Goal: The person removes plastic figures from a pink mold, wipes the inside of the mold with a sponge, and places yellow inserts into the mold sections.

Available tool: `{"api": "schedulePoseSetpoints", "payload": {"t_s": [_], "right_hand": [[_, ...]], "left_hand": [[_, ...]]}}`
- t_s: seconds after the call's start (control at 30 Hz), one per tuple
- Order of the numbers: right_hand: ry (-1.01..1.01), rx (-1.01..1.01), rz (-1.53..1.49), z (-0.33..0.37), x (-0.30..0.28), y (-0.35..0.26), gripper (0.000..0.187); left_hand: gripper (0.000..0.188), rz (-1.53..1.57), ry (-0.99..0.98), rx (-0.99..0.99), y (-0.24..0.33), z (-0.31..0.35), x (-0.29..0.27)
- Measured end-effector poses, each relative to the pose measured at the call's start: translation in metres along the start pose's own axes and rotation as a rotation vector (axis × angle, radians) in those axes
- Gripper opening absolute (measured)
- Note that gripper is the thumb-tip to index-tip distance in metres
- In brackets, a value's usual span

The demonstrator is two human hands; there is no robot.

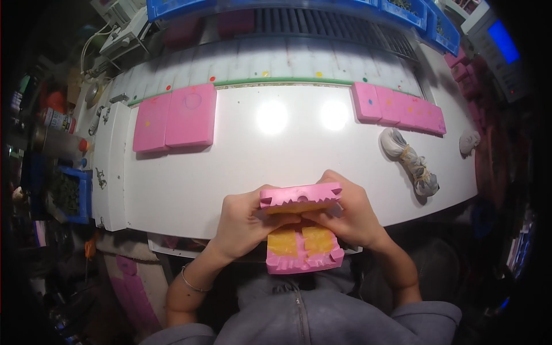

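Observation:
A pink rubber mould (305, 264) is spread apart in front of my chest, just past the table's near edge. Its upper part (299, 192) tilts up while its lower part faces me. Jagged teeth line the pink edges, and yellow surfaces show inside both parts. My left hand (244, 221) grips the mould from the left, with its thumb reaching into the gap. From the right, my right hand (348, 213) holds it in the same way, fingers behind the upper part. Whether the two parts are joined at the back is hidden by my hands.
On the white table (259, 161) lie large pink blocks (192, 118) at left and a row of smaller pink blocks (391, 106) at right. A tied cloth bundle (409, 161) rests nearer me. Blue bins (402, 11) stand at the back, beside a device with a blue screen (503, 41).

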State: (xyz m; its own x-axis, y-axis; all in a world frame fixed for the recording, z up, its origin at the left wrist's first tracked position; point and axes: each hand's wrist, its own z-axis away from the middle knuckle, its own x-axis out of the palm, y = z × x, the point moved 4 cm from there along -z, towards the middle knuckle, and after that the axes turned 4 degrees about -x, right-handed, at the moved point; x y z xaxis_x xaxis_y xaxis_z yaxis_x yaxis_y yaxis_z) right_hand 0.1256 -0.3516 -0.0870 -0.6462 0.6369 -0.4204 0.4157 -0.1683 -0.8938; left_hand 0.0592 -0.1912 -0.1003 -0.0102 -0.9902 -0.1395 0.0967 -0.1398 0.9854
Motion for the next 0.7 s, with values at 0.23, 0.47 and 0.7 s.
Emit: {"api": "schedulePoseSetpoints", "payload": {"t_s": [0.23,0.47,0.7], "right_hand": [[0.166,-0.038,-0.090,-0.007,-0.007,0.024,0.034],[0.261,-0.424,0.279,0.027,-0.020,-0.028,0.044],[0.378,-0.371,0.433,0.022,-0.012,-0.038,0.036]], "left_hand": [[0.032,-0.018,0.081,0.107,-0.009,-0.018,-0.001],[0.032,-0.018,-0.026,0.067,-0.007,-0.020,-0.002],[0.096,0.610,-0.202,-0.011,0.003,-0.018,-0.009]]}}
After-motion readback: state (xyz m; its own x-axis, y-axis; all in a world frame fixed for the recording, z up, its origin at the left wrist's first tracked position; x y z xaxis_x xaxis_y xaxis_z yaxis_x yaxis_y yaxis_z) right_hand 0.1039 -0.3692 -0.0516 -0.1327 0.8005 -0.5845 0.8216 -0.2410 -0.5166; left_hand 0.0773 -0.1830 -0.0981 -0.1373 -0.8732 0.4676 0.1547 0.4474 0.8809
